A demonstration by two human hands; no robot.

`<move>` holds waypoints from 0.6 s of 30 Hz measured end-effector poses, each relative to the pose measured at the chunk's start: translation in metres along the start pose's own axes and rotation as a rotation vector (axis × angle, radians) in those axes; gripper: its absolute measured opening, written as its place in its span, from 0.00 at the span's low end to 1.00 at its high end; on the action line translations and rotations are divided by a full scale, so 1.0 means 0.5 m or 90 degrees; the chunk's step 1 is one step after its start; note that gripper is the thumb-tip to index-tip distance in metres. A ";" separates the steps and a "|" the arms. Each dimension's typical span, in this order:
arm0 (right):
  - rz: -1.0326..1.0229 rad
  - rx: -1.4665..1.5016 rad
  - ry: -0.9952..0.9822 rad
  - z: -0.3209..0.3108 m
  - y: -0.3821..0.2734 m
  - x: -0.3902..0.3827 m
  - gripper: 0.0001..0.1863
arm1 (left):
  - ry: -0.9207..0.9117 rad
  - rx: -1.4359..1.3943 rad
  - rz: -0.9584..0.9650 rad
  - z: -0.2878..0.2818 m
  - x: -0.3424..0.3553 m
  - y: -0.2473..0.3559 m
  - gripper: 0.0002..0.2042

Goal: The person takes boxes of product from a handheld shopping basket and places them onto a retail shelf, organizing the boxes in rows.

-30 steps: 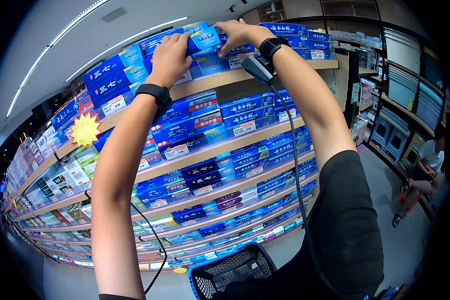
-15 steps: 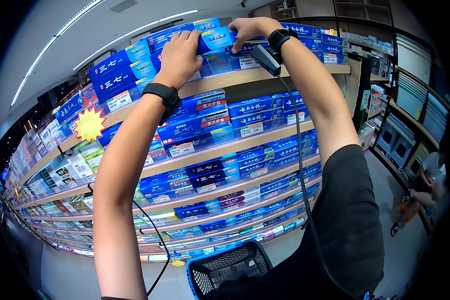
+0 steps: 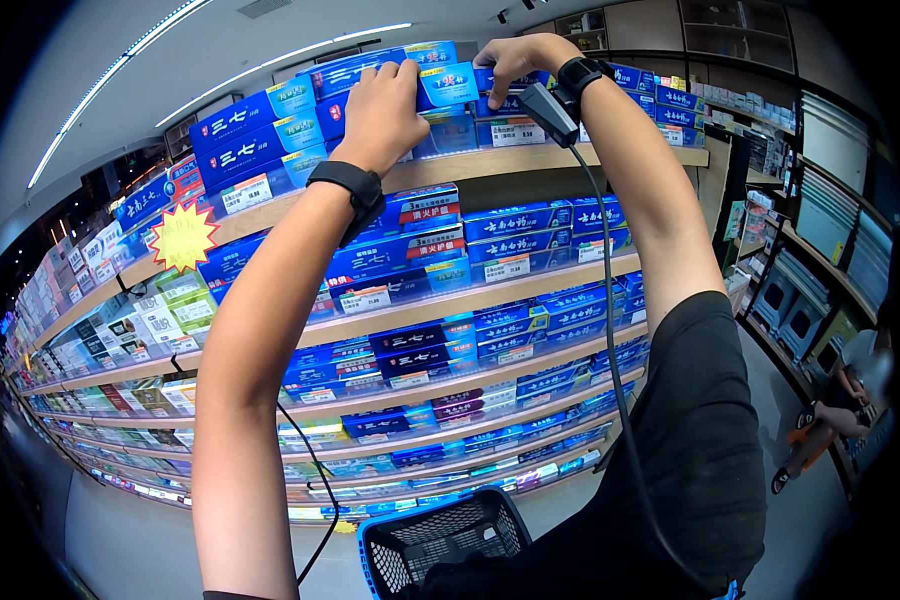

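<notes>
Both my hands are raised to the top shelf [image 3: 450,168], among stacks of blue toothpaste boxes. My left hand [image 3: 382,120] is curled over the front of a blue toothpaste box [image 3: 448,87] with a light-blue right end, and the fingertips bend over its upper edge. Just right of that end, my right hand [image 3: 520,62] grips the left end of a dark blue toothpaste box [image 3: 515,104], thumb down its front. The other right fingers are partly hidden. More blue toothpaste boxes [image 3: 245,150] are stacked left of my left hand.
Lower shelves hold rows of boxes [image 3: 520,240]. A starburst sign [image 3: 183,237] sticks out at the left. A black cable [image 3: 610,330] hangs from a black device [image 3: 550,112] at my right wrist. A blue-rimmed basket [image 3: 370,560] stands below; a person [image 3: 835,410] sits far right.
The shelf appears slightly farther right and lower in view. My hands stay at the same boxes, and I see no box clearly shifted on the shelf.
</notes>
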State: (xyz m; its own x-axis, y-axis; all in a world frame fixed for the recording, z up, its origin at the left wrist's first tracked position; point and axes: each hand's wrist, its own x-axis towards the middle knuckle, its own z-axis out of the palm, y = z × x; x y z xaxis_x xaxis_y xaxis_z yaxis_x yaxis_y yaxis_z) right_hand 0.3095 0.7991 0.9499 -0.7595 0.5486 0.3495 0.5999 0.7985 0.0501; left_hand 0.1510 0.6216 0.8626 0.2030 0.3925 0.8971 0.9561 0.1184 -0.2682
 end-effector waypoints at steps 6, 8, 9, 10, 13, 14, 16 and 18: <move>0.005 -0.022 0.025 -0.003 -0.003 -0.010 0.40 | 0.033 0.001 -0.015 0.019 0.003 0.009 0.22; -0.011 -0.009 0.014 -0.009 0.010 -0.010 0.40 | 0.037 -0.012 -0.020 0.023 0.007 0.012 0.22; -0.020 -0.002 0.009 -0.011 0.014 -0.009 0.41 | 0.045 -0.013 -0.022 0.022 0.006 0.014 0.22; -0.013 0.019 0.017 -0.014 0.015 -0.007 0.40 | 0.053 -0.013 -0.023 0.020 0.006 0.016 0.22; -0.015 0.037 0.048 -0.024 0.011 -0.021 0.41 | 0.067 -0.016 -0.031 0.015 0.011 0.020 0.21; -0.020 0.055 0.016 -0.028 0.018 -0.014 0.42 | 0.070 -0.017 -0.034 0.013 0.014 0.021 0.21; -0.029 0.073 -0.005 -0.036 0.017 -0.025 0.42 | 0.067 -0.018 -0.053 0.010 0.022 0.028 0.20; -0.031 0.077 0.015 -0.040 0.014 -0.030 0.42 | 0.067 -0.018 -0.062 0.008 0.025 0.029 0.19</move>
State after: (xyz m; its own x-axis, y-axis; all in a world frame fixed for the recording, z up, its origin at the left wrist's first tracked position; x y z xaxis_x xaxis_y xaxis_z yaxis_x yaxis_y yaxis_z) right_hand 0.3299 0.7915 0.9637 -0.7802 0.5034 0.3712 0.5262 0.8491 -0.0456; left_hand 0.1663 0.6318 0.8686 0.1295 0.2819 0.9507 0.9774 0.1252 -0.1702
